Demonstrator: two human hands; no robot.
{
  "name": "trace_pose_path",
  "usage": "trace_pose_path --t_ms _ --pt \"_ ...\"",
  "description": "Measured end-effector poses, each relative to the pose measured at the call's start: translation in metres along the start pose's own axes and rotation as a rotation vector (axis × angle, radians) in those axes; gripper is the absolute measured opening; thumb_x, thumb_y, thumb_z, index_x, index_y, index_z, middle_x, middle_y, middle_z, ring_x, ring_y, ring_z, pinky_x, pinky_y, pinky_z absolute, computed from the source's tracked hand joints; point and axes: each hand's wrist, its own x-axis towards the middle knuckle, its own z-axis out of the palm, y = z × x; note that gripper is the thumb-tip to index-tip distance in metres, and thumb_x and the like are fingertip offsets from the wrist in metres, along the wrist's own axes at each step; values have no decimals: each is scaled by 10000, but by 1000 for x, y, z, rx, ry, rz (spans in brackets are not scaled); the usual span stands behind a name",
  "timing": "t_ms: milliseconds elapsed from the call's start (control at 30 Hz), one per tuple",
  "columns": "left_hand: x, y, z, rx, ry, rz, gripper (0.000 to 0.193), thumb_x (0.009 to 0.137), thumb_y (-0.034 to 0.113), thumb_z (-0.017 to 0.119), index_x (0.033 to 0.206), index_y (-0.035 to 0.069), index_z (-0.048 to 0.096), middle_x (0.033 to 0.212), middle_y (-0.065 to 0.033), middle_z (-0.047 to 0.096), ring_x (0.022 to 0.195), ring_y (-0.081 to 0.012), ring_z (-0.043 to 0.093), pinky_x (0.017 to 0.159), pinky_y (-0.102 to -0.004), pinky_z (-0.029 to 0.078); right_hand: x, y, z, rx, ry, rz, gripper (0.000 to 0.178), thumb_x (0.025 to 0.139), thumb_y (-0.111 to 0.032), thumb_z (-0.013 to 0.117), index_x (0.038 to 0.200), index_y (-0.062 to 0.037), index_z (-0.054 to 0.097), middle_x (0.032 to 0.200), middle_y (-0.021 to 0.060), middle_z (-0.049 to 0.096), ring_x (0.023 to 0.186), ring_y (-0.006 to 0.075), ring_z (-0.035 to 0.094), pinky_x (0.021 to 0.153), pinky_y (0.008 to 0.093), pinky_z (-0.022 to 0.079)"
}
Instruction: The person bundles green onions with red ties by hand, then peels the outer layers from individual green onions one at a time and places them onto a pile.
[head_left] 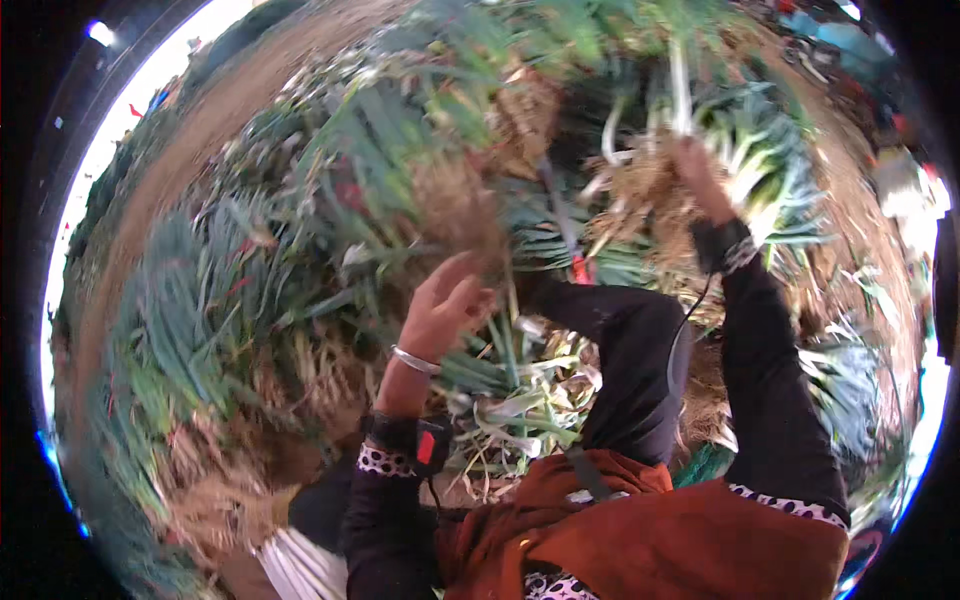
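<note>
My left hand (445,310), with a pale bangle at its wrist, is in front of a blurred clump of brown roots (460,210). Its fingers are apart and hold nothing that I can make out. Farther off on the right, my right hand (703,180) is closed at the root end of a leek (681,85), whose white stalk points away from me. Motion smears the fingertips there. Beside that hand, a tangle of leek roots (640,205) hangs over green leaves.
Heaped leeks (200,290) surround me on the left and far side. A thin strip with a red end (580,268) lies by my bent knee (640,350). Loose pale stalks (520,410) lie between my legs. Bare soil (850,210) runs along the right.
</note>
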Motion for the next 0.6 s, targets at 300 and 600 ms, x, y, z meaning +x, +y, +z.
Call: trace_pose_path --t_ms 300,600 --pt "-126 -35 -173 -329 657 -150 214 919 180 477 1013 32 599 752 -19 585 616 -104 538 589 -260 471 21 -158 181 807 -604 438 324 854 -267 555 1055 -13 576 760 40 603 654 116 570 539 273 464" --pt "-166 -29 -191 -163 804 -219 190 867 114 566 1023 10 594 780 11 570 688 -66 534 643 -193 445 -4 -474 282 355 -841 276 316 753 -268 614 918 -2 571 925 204 605 888 375 568 715 441 455"
